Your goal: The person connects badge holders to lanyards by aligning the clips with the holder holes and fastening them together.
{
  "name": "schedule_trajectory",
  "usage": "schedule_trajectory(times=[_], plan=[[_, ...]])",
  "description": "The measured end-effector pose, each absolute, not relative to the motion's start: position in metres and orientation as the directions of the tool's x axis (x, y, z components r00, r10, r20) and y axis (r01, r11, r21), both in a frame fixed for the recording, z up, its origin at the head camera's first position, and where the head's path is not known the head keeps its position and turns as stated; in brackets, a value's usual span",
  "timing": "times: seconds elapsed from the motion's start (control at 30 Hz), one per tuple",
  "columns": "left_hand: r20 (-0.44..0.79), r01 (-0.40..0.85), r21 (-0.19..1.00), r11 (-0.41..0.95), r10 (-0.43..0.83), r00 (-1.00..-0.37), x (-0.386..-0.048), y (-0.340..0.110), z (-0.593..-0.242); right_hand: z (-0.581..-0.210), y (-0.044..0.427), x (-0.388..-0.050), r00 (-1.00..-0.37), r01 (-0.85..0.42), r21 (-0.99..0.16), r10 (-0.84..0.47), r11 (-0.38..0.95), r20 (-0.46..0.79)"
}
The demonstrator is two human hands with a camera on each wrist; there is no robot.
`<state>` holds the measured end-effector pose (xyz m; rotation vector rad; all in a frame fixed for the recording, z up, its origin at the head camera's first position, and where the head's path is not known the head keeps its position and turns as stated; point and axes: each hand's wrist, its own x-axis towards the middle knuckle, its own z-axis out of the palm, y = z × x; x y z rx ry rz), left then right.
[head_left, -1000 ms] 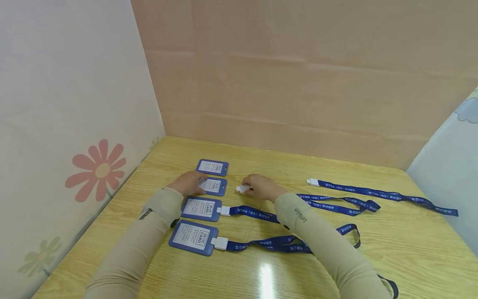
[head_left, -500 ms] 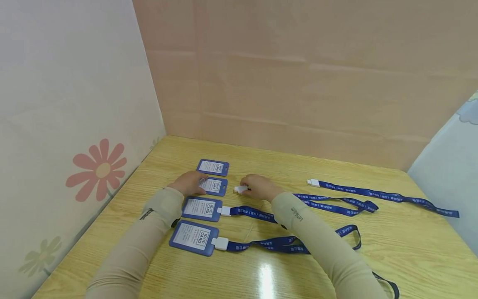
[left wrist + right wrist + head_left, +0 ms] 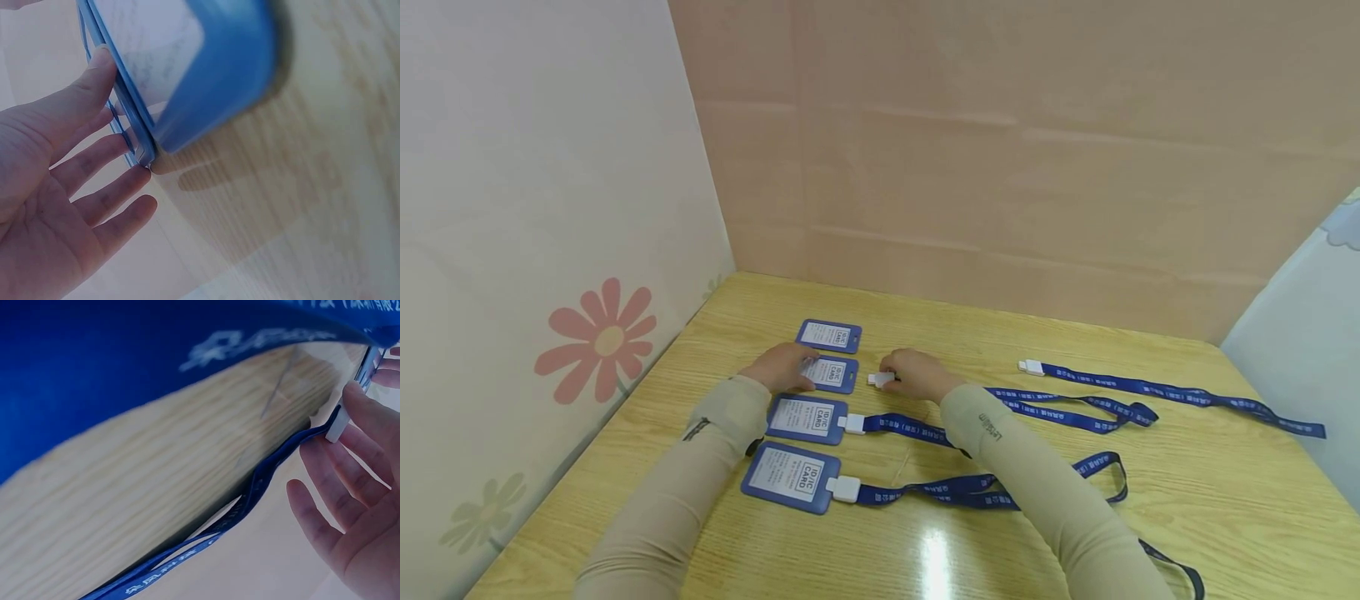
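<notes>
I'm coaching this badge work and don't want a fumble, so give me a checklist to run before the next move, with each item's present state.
1. Left hand holds the blue rectangular plastic card holder: ok, thumb above and fingers beneath its edge.
2. Right hand holds the white plastic clip: ok, pinched.
3. Clip points toward the holder's slot: ok, roughly in line.
4. Clip joined to the holder: not ok, a gap shows between them.
5. Clip's fastening ready: cannot tell, too small and partly covered.
6. Blue printed fabric lanyard untangled: cannot tell, the beige right sleeve hides part in the head view.
</notes>
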<state>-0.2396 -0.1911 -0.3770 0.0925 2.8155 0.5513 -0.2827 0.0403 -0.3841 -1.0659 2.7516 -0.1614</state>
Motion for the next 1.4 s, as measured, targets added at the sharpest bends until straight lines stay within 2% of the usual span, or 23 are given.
schedule_trajectory(times=[0.73, 1.4], plan=[[-0.234, 0.033, 0.363, 0.931, 0.125, -0.964, -0.241, -0.19, -0.378, -0.385, 0.031, -0.286, -0.713, -0.672, -0.162, -0.69, 0.723, -0.126], [-0.246, 0.002, 0.37, 0.929, 0.1, -0.964, -0.24, -0.185, -0.377, -0.381, 0.022, -0.278, -0.752, -0.625, -0.154, -0.643, 0.765, -0.144]])
